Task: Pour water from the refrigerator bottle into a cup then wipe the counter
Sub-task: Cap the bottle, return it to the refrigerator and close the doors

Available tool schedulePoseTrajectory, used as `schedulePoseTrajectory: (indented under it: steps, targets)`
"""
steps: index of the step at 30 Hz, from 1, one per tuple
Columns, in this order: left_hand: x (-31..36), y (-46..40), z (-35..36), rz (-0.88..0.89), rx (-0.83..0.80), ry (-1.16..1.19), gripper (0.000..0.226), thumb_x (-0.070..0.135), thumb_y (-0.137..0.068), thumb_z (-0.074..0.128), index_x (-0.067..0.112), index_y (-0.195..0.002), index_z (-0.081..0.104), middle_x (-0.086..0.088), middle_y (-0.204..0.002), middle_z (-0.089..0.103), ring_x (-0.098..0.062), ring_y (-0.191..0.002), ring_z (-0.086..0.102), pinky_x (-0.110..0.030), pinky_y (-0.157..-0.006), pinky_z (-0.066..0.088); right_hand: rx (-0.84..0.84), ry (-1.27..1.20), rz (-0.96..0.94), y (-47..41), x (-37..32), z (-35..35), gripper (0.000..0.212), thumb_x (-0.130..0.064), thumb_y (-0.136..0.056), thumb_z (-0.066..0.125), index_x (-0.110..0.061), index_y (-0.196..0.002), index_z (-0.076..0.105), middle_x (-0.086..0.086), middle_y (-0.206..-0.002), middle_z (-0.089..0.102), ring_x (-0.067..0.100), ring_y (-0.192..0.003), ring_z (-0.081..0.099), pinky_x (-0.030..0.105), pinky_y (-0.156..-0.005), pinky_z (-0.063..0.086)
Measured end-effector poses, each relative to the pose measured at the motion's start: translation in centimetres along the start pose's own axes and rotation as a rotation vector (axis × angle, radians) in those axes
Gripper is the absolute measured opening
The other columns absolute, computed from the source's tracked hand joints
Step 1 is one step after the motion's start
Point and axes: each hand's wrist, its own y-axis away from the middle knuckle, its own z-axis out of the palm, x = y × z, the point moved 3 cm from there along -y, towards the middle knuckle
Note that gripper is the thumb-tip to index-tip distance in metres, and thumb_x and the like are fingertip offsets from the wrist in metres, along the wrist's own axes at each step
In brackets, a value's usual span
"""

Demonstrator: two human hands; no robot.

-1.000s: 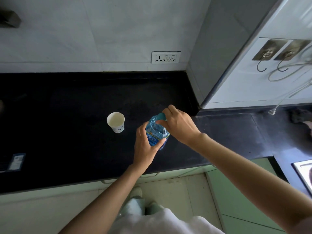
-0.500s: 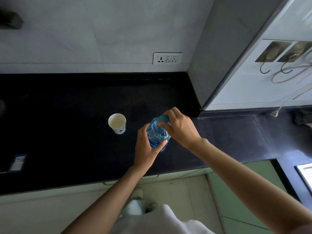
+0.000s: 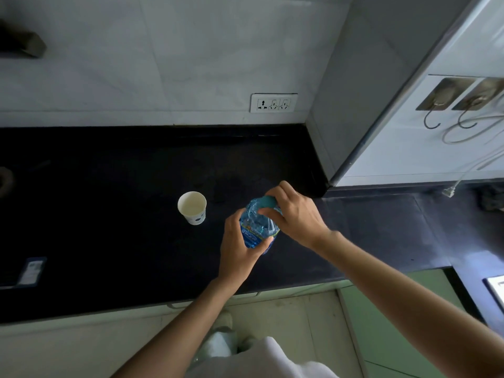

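A clear blue water bottle [image 3: 257,227] with a blue label stands on the black counter [image 3: 109,214]. My left hand [image 3: 237,246] grips its body from the near side. My right hand [image 3: 294,214] comes from the right, its fingers curled round the teal cap [image 3: 266,201] on top. A white paper cup [image 3: 192,207] stands upright to the left of the bottle, apart from both hands; its inside looks pale and I cannot tell whether it holds water.
A wall socket [image 3: 273,102] sits above the counter's back edge. A grey pillar [image 3: 354,105] juts out at the right. Two hooks [image 3: 433,115] and a white cable [image 3: 463,173] hang on the right wall. A labelled flat object [image 3: 31,271] lies at the counter's left.
Both hands stay on the bottle, which has hardly moved. My right hand's fingers have shifted slightly round the cap. The view has drifted a little.
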Motion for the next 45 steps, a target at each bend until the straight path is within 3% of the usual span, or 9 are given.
schedulePoseTrajectory:
  steps: [4,9,12,17,23,26,35,39,45]
  targets:
    - [-0.1,-0.1,0.0,-0.013,-0.019,0.028,0.075,0.047,-0.068,0.078,0.03,-0.13,0.039,0.015,-0.124,0.042,0.001,-0.115,0.048,-0.011,-0.087,0.044,0.039,-0.381,0.249,0.6,1.0,1.0,0.034,-0.035,-0.079,0.074,-0.015,-0.105,0.065,-0.006,-0.104,0.054,0.009,-0.087,0.058,0.024,-0.072,0.051]
    - [-0.2,-0.2,-0.1,-0.016,-0.033,0.037,0.074,0.048,-0.067,0.078,0.031,-0.128,0.04,0.015,-0.125,0.043,0.0,-0.115,0.049,-0.011,-0.087,0.043,-0.39,-1.115,0.318,0.2,1.4,0.4,0.039,-0.003,-0.091,0.06,-0.013,-0.128,0.057,0.003,-0.132,0.057,0.015,-0.123,0.054,0.033,-0.099,0.049]
    - [-0.2,-0.3,-0.2,-0.022,-0.033,0.041,0.074,0.047,-0.068,0.078,0.031,-0.129,0.039,0.016,-0.125,0.043,0.001,-0.116,0.048,-0.007,-0.086,0.041,-0.367,-1.039,0.279,0.0,1.2,0.6,0.037,-0.002,-0.092,0.057,-0.012,-0.128,0.058,0.004,-0.128,0.06,0.015,-0.12,0.057,0.033,-0.096,0.05]
    - [-0.2,-0.3,-0.1,-0.042,-0.028,0.05,0.074,0.053,-0.068,0.076,0.033,-0.129,0.039,0.015,-0.126,0.044,0.002,-0.115,0.049,-0.009,-0.085,0.043,0.037,-0.78,0.294,1.4,0.0,2.0,0.035,-0.007,-0.089,0.064,-0.015,-0.123,0.062,-0.001,-0.116,0.065,0.007,-0.108,0.061,0.025,-0.088,0.054]
    - [-0.5,0.1,0.2,-0.015,-0.016,0.097,0.079,0.032,-0.064,0.083,0.025,-0.13,0.042,0.009,-0.125,0.048,-0.009,-0.115,0.054,-0.021,-0.086,0.051,0.432,-0.758,0.628,2.7,-3.8,3.7,0.031,-0.012,-0.085,0.069,-0.019,-0.115,0.066,-0.005,-0.114,0.067,0.004,-0.103,0.063,0.021,-0.084,0.054]
    - [-0.4,-0.1,0.0,-0.022,-0.044,0.092,0.076,0.038,-0.064,0.082,0.03,-0.128,0.041,0.011,-0.125,0.047,-0.005,-0.115,0.053,-0.017,-0.086,0.048,0.413,-0.61,0.519,2.4,-2.9,2.9,0.028,-0.019,-0.083,0.073,-0.02,-0.11,0.068,-0.008,-0.108,0.067,0.004,-0.099,0.062,0.024,-0.081,0.055]
    - [-0.5,-0.5,-0.3,-0.001,-0.053,0.008,0.076,0.045,-0.066,0.079,0.03,-0.128,0.038,0.013,-0.123,0.045,-0.005,-0.114,0.05,-0.019,-0.09,0.045,-0.183,0.261,-0.556,-3.5,0.9,-1.6,0.042,-0.053,-0.089,0.053,-0.012,-0.096,0.055,-0.002,-0.075,0.061,0.015,-0.06,0.056,0.024,-0.045,0.038]
    - [-0.6,-0.5,-0.2,-0.001,-0.044,0.014,0.078,0.05,-0.065,0.077,0.028,-0.129,0.038,0.013,-0.124,0.044,-0.005,-0.115,0.05,-0.018,-0.09,0.044,-0.186,0.163,-0.508,-5.0,0.5,-0.9,0.036,-0.049,-0.081,0.055,-0.013,-0.082,0.05,-0.005,-0.053,0.053,0.014,-0.04,0.038,0.022,-0.044,0.026]
    - [-0.7,-0.6,-0.4,-0.005,-0.054,0.024,0.076,0.051,-0.066,0.077,0.032,-0.129,0.037,0.017,-0.125,0.043,-0.002,-0.116,0.049,-0.016,-0.089,0.044,0.148,0.124,-0.102,-2.5,-0.5,0.5,0.029,-0.04,-0.078,0.051,-0.012,-0.07,0.052,-0.007,-0.044,0.048,0.014,-0.032,0.04,0.02,-0.035,0.025]
